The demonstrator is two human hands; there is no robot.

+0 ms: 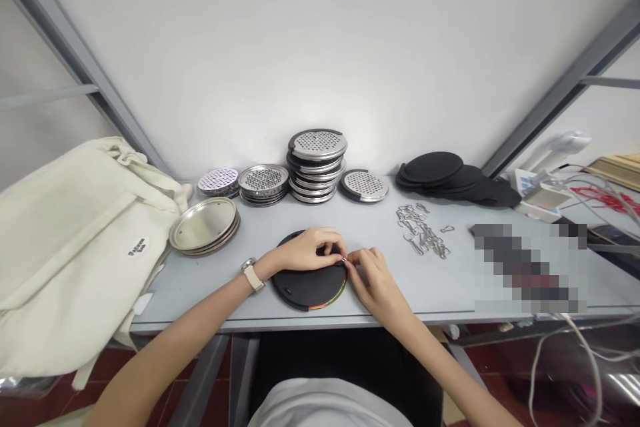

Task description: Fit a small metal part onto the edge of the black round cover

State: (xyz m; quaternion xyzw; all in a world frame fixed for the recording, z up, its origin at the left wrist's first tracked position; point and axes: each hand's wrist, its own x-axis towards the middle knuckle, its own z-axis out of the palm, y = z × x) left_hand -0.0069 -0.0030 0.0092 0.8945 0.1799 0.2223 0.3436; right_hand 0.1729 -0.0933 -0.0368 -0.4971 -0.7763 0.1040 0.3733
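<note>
Nearest to you, the white shirt (325, 407) on your own body shows at the bottom of the view, with the red floor tiles (215, 400) below the edge of the grey table (415, 307). Your left hand (307, 250), with a pale-strapped watch (251, 275) on its wrist, and your right hand (377, 283) are together over a round black disc (300, 287) that lies flat near the table's front edge. A band of yellow, red and green runs along the disc's near right rim. Your fingertips (336, 250) close around a small metal ring (345, 259) at the disc's right rim; which fingers actually pinch it is too small to tell. To the left, a cream canvas bag (75, 247) lies slumped on the table's end, just beside a stack of plain metal lids (204, 225). Farther back stand perforated metal graters: a low pile (218, 181), another (263, 181), a tall stack (316, 163), and a single one (365, 185). To the right lies a loose heap of metal clips (421, 231), with overlapping black discs (440, 175) beyond it. A pixelated patch (530, 268) blurs the near right of the table, and past it sits a white device (543, 195) tangled with wires (605, 200).
</note>
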